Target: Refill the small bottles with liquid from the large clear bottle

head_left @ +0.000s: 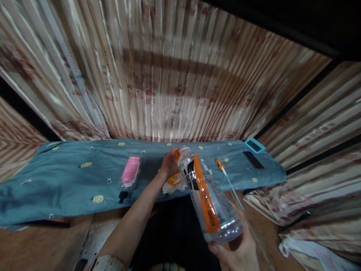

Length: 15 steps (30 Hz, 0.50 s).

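My right hand [237, 250] grips the base of a clear plastic bottle [210, 195] with an orange and black label, tilted with its neck pointing away from me. My left hand [168, 163] is closed around the bottle's neck, where a bit of orange shows; the cap itself is hidden by my fingers. Under that hand an orange and white item [175, 182] lies on the blue cloth [70, 177], too hidden to identify. A pink-labelled bottle [129, 173] with a black cap lies on its side to the left.
A thin white stick with an orange tip [227, 177] lies right of the bottle. A black flat device [253, 160] and a blue-framed one [254, 145] sit at the cloth's right end. Striped curtains [169, 75] hang behind and at right.
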Each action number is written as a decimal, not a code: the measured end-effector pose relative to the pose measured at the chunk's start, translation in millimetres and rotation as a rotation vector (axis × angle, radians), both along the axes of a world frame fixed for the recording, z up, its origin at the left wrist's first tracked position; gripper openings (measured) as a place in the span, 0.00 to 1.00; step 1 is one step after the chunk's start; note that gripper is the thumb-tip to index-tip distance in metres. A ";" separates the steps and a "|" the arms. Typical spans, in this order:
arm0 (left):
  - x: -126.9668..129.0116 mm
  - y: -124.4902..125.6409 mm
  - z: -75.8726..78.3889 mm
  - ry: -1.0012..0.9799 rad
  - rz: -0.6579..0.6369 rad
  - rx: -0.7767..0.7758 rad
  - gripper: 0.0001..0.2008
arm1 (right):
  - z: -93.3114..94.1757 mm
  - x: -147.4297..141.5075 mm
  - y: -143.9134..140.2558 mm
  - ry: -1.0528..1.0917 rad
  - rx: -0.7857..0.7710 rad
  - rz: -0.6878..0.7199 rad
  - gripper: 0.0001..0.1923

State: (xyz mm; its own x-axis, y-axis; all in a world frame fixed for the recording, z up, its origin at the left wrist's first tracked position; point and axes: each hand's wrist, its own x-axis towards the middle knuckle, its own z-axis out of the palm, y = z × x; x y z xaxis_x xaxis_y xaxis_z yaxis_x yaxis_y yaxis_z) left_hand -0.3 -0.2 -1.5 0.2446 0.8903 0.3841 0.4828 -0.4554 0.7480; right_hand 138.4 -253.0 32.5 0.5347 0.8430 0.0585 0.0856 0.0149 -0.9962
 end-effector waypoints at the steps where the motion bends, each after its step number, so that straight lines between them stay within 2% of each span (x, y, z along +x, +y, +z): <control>1: -0.2 0.1 -0.3 -0.006 0.003 -0.004 0.12 | -0.6 0.6 -0.3 0.003 -0.002 0.006 0.48; 8: -0.2 -0.4 0.3 -0.035 -0.004 -0.054 0.13 | -1.2 1.6 0.1 0.019 0.002 0.015 0.48; 15: -0.6 0.9 -1.8 -0.072 -0.016 -0.034 0.13 | 1.8 -0.6 0.4 0.017 0.013 0.019 0.48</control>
